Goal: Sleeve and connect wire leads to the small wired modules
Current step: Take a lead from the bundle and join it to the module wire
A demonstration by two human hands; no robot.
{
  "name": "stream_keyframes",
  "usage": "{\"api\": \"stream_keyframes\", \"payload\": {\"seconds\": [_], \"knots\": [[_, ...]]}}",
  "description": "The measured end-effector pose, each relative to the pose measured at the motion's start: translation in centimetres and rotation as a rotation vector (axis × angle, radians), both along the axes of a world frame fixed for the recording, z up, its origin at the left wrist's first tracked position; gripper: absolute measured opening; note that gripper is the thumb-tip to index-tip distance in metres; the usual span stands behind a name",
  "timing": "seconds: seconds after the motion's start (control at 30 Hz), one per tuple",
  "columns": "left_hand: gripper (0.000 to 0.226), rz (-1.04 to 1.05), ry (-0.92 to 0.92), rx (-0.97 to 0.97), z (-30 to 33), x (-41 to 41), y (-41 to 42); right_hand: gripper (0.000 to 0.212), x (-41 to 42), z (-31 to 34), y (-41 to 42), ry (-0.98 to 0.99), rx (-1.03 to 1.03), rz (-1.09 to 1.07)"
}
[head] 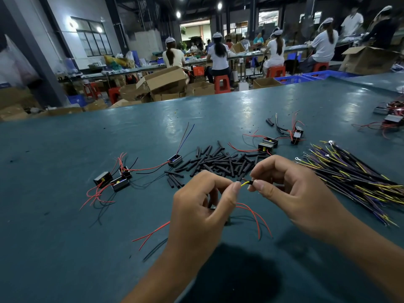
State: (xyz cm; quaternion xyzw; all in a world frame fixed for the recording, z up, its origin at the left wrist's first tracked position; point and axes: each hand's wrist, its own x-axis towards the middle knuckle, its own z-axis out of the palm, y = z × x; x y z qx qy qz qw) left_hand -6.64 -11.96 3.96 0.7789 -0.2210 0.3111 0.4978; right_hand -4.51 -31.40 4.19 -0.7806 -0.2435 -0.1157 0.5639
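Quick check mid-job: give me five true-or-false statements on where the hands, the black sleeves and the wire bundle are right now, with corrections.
1. Both hands pinch a short yellow wire between them, the left hand at one end and the right hand at the other. True.
2. The pile of black sleeves lies beyond the hands on the table. True.
3. The bundle of yellow and dark wire leads lies to the left of the hands. False: it lies to their right.
4. The module beside the sleeve pile has a blue wire sticking up. True.
5. The left hand rests flat and idle on the table. False: its fingers are curled, pinching the wire.
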Motion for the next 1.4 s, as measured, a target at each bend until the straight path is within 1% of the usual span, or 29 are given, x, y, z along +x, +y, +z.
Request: {"api": "stream_keyframes", "payload": {"seconds": [0.07, 0.17, 0.3, 0.37, 0.5, 0.57, 0.67, 0.77, 0.83, 0.93, 1.0, 1.07, 1.13, 1.4], "knots": [[0.022, 0.003, 0.010, -0.040, 0.1, 0.3, 0.3, 0.009, 0.0, -0.1, 0.0, -0.013, -0.006, 0.012], [0.009, -0.024, 0.094, -0.081, 0.2, 0.8, 0.7, 0.008, 0.2, -0.1, -0.1, -0.015, 0.005, 0.035], [0.016, -0.135, 0.236, -0.057, 0.2, 1.2, 1.2, 0.009, 0.2, -0.2, 0.0, -0.028, -0.012, 0.045], [0.015, -0.152, 0.234, -0.019, 0.1, 1.3, 1.3, 0.009, 0.2, -0.2, 0.0, -0.034, -0.015, 0.053], [0.006, -0.128, 0.153, 0.044, 0.2, 1.6, 1.7, 0.009, 0.1, -0.3, 0.1, -0.039, -0.024, 0.074], [0.004, -0.111, 0.130, 0.053, 0.3, 1.7, 1.9, 0.009, 0.0, -0.3, 0.2, -0.031, 0.004, 0.094], [0.006, -0.072, 0.166, -0.063, 0.5, 2.4, 2.8, 0.009, 0.0, -0.5, 0.2, -0.017, 0.036, 0.111], [0.009, -0.025, 0.207, -0.235, 0.6, 3.3, 4.2, 0.005, 0.3, -0.6, 0.0, -0.036, -0.006, 0.101], [0.012, -0.003, 0.228, -0.274, 0.5, 3.7, 4.7, 0.006, 0.4, -0.6, 0.0, -0.038, -0.022, 0.089], [0.015, 0.004, 0.259, -0.218, 0.0, 3.8, 4.4, 0.016, 0.5, -0.8, -0.1, -0.005, -0.019, 0.068], [0.016, -0.005, 0.276, -0.121, -0.3, 3.8, 4.2, 0.023, 0.6, -0.9, -0.2, 0.011, -0.031, 0.046], [0.015, 0.001, 0.273, 0.000, -0.6, 3.8, 4.1, 0.024, 0.5, -0.8, -0.2, 0.010, -0.066, 0.023], [0.016, 0.013, 0.264, 0.068, -0.8, 3.8, 3.9, 0.025, 0.4, -0.7, -0.2, -0.014, -0.113, -0.007], [0.013, 0.020, 0.273, 0.178, -1.4, 4.0, 3.6, 0.027, 0.1, -0.3, -0.3, -0.040, -0.196, -0.021]]}}
